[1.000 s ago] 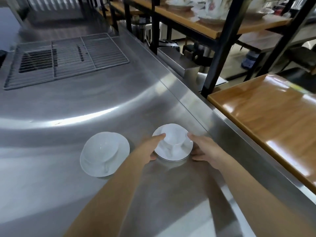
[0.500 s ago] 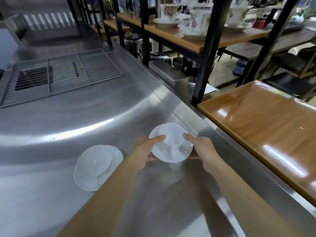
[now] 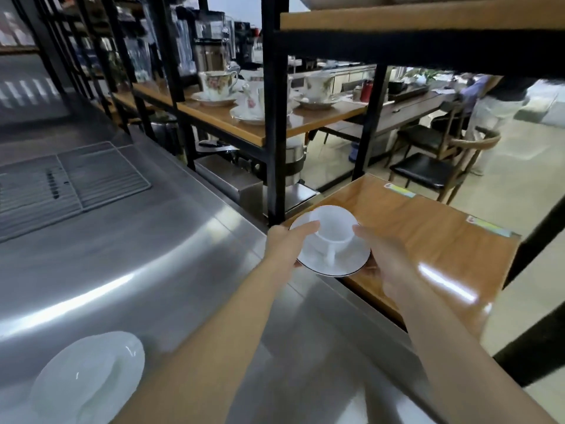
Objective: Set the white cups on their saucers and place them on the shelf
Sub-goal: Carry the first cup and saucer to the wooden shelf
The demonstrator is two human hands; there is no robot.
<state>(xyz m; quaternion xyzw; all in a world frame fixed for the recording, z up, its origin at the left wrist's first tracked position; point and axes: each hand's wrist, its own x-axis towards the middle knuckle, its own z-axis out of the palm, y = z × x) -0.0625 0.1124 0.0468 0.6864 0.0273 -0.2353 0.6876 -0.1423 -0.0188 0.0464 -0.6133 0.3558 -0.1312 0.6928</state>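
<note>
Nearest you, a second white cup and saucer (image 3: 88,377) sits at the steel counter (image 3: 137,255) edge, lower left. Your left hand (image 3: 286,244) and right hand (image 3: 386,260) clasp the saucer (image 3: 334,260) from opposite rims, thumbs on top. The white cup (image 3: 333,224) stands upright between your hands, handle pointing toward you. It hangs over the counter's far edge, beside the bare wooden shelf (image 3: 428,240). A black post (image 3: 275,117) stands just behind.

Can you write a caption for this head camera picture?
Both hands carry a white cup on its saucer toward the wooden shelf.
</note>
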